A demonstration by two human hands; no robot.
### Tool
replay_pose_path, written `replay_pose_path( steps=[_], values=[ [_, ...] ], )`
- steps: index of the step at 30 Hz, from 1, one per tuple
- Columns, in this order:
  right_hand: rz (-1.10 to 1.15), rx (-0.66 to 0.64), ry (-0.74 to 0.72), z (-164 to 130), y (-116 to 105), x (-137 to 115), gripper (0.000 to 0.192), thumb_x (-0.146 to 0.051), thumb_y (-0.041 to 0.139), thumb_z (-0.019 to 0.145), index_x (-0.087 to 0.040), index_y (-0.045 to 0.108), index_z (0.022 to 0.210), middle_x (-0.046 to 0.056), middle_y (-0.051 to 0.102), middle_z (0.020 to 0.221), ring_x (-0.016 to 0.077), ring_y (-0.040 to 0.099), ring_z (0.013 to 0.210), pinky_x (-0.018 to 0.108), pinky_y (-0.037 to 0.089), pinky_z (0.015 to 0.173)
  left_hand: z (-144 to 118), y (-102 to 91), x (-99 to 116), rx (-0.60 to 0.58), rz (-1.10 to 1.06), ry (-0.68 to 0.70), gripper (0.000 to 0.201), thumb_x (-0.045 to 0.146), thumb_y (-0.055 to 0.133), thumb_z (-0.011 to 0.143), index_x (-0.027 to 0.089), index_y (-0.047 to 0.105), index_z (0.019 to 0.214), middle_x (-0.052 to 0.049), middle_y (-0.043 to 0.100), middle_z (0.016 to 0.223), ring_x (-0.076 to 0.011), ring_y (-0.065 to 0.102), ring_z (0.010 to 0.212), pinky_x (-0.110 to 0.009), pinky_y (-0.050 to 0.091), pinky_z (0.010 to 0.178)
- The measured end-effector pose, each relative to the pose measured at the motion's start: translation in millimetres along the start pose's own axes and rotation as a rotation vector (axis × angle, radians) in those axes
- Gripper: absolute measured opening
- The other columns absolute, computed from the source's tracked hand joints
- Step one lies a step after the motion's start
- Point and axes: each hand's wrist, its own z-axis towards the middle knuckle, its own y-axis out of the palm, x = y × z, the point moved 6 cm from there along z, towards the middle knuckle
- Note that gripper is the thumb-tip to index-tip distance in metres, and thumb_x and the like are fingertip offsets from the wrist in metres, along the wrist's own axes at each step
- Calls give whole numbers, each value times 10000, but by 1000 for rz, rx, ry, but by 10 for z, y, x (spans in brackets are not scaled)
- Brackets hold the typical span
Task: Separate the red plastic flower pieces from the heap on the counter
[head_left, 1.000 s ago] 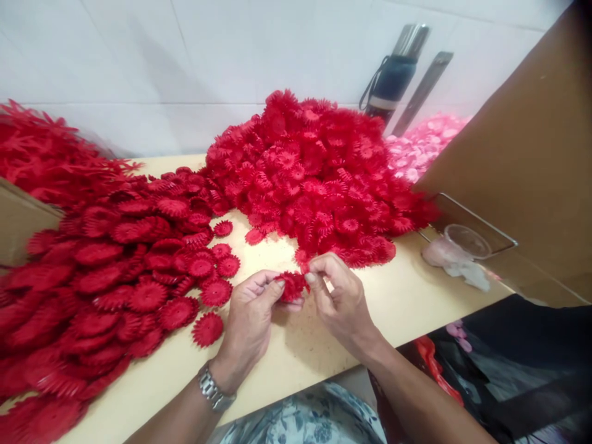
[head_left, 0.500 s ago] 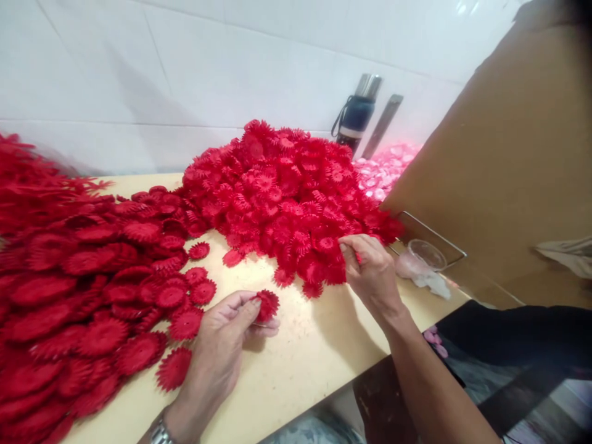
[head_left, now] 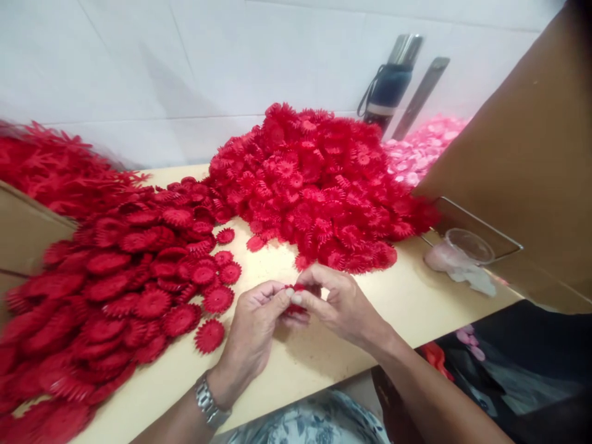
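My left hand (head_left: pixel 256 324) pinches a small red fabric flower (head_left: pixel 296 288) above the table's front part. Fingers of my right hand (head_left: pixel 340 302) are closed on the same flower from the other side, thumb tips nearly meeting. Most of the flower is hidden behind the fingers. Beyond my hands rises a big heap of red frilled flower pieces (head_left: pixel 314 179). To the left spreads a pile of darker red round, notched flower discs (head_left: pixel 150 302), and a single disc (head_left: pixel 209 336) lies close to my left wrist.
Yellowish table (head_left: pixel 185 394) against a white tiled wall. At the back right stand a dark blue flask (head_left: pixel 388 86), a grey metal bar (head_left: pixel 420 98) and pink petals (head_left: pixel 425 148). Cardboard (head_left: pixel 513 154) walls the right side, near a clear plastic cup (head_left: pixel 469 246). Red spiky pieces (head_left: pixel 55 166) lie far left.
My right hand has come from the edge of the red heap to my left hand and now grips the flower too. The view has shifted, so the piles sit differently in the picture.
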Motion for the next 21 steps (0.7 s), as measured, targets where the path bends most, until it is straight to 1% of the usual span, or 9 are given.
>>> replay_pose_path(
  steps=[3,6,8,10,12,14,17,19,21],
  values=[
    [-69,27,-88,-24,-24,-44,126,-136,484,821,-160,572,735,-21,541,600,86,490,540,197,380,512,-12,2,3,-29,62,-28,140,243,655,683,111,621,656,-21,630,544,-140,598,489,-238,510,489],
    [-177,172,-173,-63,-152,-79,167,-118,440,830,-150,592,768,0,557,599,98,502,526,205,392,498,-16,-34,58,5,122,-5,158,247,669,666,118,598,612,-12,612,498,-137,586,449,-223,496,453],
    [-238,339,-171,-80,-354,-33,184,-122,426,842,-141,598,777,20,583,618,107,526,539,208,410,498,-23,-89,113,56,129,14,169,255,687,645,121,590,605,-9,611,496,-137,588,448,-223,499,457],
    [-326,501,-141,-89,-628,62,187,-122,428,844,-136,611,805,45,620,674,124,562,587,224,442,536,-34,-166,171,130,104,27,188,261,719,605,127,589,625,-7,625,523,-149,610,483,-234,517,490],
    [-463,584,-98,-75,-900,180,203,-113,430,834,-133,629,870,71,635,738,157,586,665,269,473,610,-42,-221,206,187,74,11,223,256,746,566,134,583,656,-16,657,590,-173,644,546,-255,537,542],
    [-632,565,-40,-40,-1104,301,251,-104,435,818,-136,635,966,97,635,817,204,585,778,341,480,707,-39,-225,212,195,49,-25,233,236,746,566,140,566,680,-38,688,693,-198,670,635,-277,547,611],
    [-798,510,11,-25,-1254,399,310,-110,475,795,-160,623,1063,119,627,959,251,551,915,423,451,806,-19,-176,202,172,11,-34,208,201,715,605,149,536,698,-58,698,759,-202,673,674,-297,548,646],
    [-774,530,-4,-56,-1250,360,283,-132,495,798,-177,631,1042,110,628,982,248,547,931,432,440,826,-8,-138,182,174,0,-19,193,181,697,626,147,546,741,-58,694,731,-180,659,606,-283,543,601],
    [-620,548,-30,-92,-1151,269,202,-175,502,818,-187,646,960,87,636,908,219,565,870,397,452,797,-7,-81,146,174,-24,-14,203,159,680,642,140,575,815,-52,688,711,-167,649,575,-276,539,586]
  ],
)
